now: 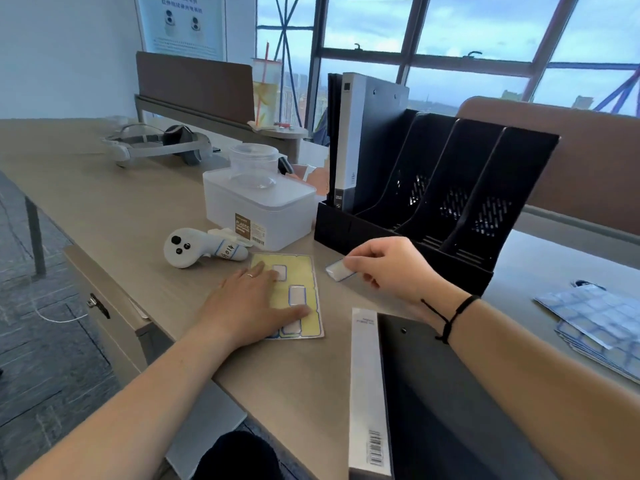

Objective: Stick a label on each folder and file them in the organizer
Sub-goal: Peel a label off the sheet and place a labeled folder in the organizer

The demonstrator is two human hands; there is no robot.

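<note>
Your left hand [256, 303] lies flat, fingers straight and spread, pressing down on the yellow label sheet [308, 271] near the middle of the frame; the sheet lies on the wooden desk [114, 202] with a few white, blue-edged labels left on its backing. Your right hand [391, 268], just right of the sheet, pinches a single peeled label [338, 271] between thumb and curled fingers, holding it above the desk in front of the black organizer [398, 251]. A black cord [453, 317] circles that wrist. In the lower right of the frame a dark folder [450, 410] lies flat under your right forearm, its white spine [367, 393] facing left and showing a barcode near the bottom edge. The organizer stands in the centre right, its slanted dividers forming several slots; one folder with a white spine [353, 133] stands upright in the leftmost slot, and the other slots look vacant. To the left of the organizer sits a translucent plastic container [259, 209] with a round clear tub [254, 159] on top. A white handheld controller [197, 249] lies on the desk above your left hand. A headset [156, 143] rests in the upper left, and a stack of blue-patterned sheets [595, 327] lies at the right edge.
</note>
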